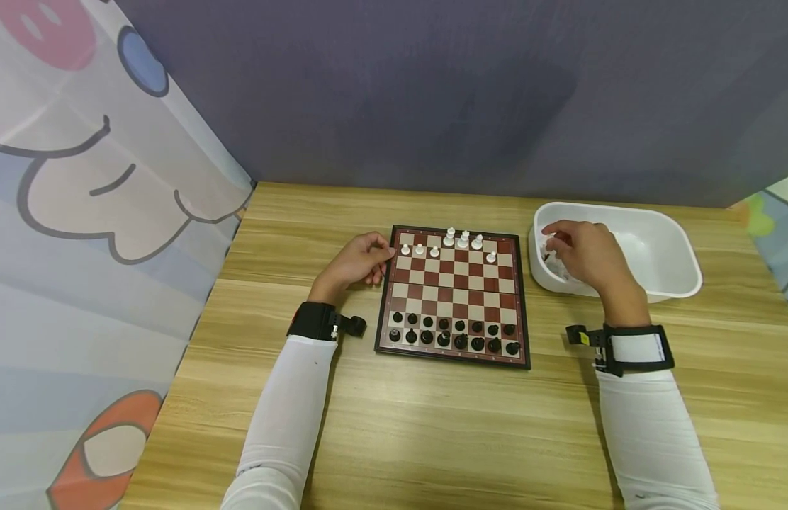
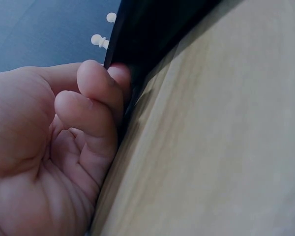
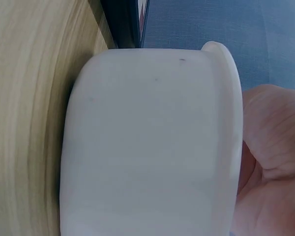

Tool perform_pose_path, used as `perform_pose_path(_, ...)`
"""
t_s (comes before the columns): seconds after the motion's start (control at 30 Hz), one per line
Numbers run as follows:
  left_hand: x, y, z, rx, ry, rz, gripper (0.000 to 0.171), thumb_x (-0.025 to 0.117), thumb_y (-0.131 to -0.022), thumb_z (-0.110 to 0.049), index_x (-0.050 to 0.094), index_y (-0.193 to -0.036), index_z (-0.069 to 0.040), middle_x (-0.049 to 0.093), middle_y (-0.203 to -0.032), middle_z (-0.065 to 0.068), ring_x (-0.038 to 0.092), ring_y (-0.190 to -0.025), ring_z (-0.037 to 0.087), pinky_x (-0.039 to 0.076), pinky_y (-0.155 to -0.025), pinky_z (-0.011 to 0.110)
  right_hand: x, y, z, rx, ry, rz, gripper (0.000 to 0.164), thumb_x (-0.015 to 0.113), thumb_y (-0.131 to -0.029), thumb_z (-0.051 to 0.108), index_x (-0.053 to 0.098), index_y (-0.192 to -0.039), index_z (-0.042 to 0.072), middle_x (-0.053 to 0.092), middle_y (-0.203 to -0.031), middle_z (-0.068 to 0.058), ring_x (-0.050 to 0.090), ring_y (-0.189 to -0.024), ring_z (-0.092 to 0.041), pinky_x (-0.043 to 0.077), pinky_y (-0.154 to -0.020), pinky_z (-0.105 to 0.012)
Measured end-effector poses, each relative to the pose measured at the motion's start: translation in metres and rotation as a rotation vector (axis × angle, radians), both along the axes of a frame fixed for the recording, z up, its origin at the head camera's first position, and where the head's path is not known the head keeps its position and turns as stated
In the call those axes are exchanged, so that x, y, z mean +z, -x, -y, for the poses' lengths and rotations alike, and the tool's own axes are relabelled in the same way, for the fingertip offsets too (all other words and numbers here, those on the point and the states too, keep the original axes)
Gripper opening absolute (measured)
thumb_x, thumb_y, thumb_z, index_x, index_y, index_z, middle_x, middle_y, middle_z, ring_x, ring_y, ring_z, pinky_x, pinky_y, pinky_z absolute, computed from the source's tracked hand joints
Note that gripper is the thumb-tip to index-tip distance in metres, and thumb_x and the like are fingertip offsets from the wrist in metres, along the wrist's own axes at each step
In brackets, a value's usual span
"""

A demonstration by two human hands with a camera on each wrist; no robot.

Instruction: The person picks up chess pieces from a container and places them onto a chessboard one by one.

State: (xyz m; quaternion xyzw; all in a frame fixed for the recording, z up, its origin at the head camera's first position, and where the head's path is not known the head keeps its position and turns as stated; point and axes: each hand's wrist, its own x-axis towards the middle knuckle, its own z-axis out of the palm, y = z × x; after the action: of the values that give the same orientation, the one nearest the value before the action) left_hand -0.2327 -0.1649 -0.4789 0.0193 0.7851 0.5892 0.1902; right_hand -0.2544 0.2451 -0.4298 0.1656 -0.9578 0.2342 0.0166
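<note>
A magnetic-looking chessboard [image 1: 458, 294] with a black rim lies on the table. My left hand [image 1: 362, 261] grips its left edge, thumb at the rim and fingers curled against the side, as the left wrist view also shows. Several white chess pieces [image 1: 463, 239] stand along the far side, with gaps between them. Black chess pieces [image 1: 443, 338] fill two rows on the near side. My right hand [image 1: 592, 255] is over the left end of a white plastic tub [image 1: 681, 255], index finger and thumb apart. Its other fingertips are hidden. Clear crumpled plastic [image 1: 555, 265] lies beneath it.
The wooden table [image 1: 394, 425] meets a grey partition [image 1: 394, 99] behind the board. A cartoon-printed cloth [image 1: 113, 283] borders the left side. In the right wrist view, the tub's outer wall [image 3: 147, 147] covers much of the right hand.
</note>
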Motion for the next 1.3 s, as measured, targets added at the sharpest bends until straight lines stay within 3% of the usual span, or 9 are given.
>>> perform_pose_path(0.37, 0.0001, 0.0010, -0.0001, 0.000, -0.002, -0.001, 0.017, 0.060, -0.105, -0.020, 0.058, -0.111, -0.004, 0.059, -0.070, 0.005, 0.054, -0.048, 0.012, 0.044, -0.042, 0.021, -0.0002, -0.0009, 0.0012, -0.016, 0.028, -0.064, 0.024, 0.056, -0.100, 0.003, 0.069, -0.120, 0.001, 0.073, -0.086, -0.018, 0.052, -0.062, -0.022, 0.034, -0.054, -0.033)
perform_pose_path(0.97, 0.0012, 0.0003, 0.0003, 0.004, -0.001, 0.002, 0.016, 0.059, -0.105, -0.020, 0.057, -0.111, -0.004, 0.059, -0.069, 0.004, 0.054, -0.047, 0.012, 0.044, -0.042, 0.021, 0.0031, -0.0020, 0.0023, -0.044, 0.031, -0.109, 0.025, 0.063, -0.097, 0.006, 0.067, -0.122, 0.003, 0.073, -0.098, -0.022, 0.067, -0.083, -0.037, 0.042, -0.062, -0.038)
perform_pose_path(1.3, 0.0023, -0.0017, -0.0010, 0.007, 0.006, -0.002, 0.017, 0.059, -0.105, -0.020, 0.057, -0.111, -0.004, 0.059, -0.070, 0.004, 0.053, -0.048, 0.011, 0.045, -0.042, 0.021, 0.0026, -0.0036, 0.0044, -0.066, 0.088, -0.136, 0.025, 0.058, -0.099, 0.008, 0.068, -0.121, 0.006, 0.071, -0.096, -0.019, 0.058, -0.071, -0.029, 0.035, -0.057, -0.034)
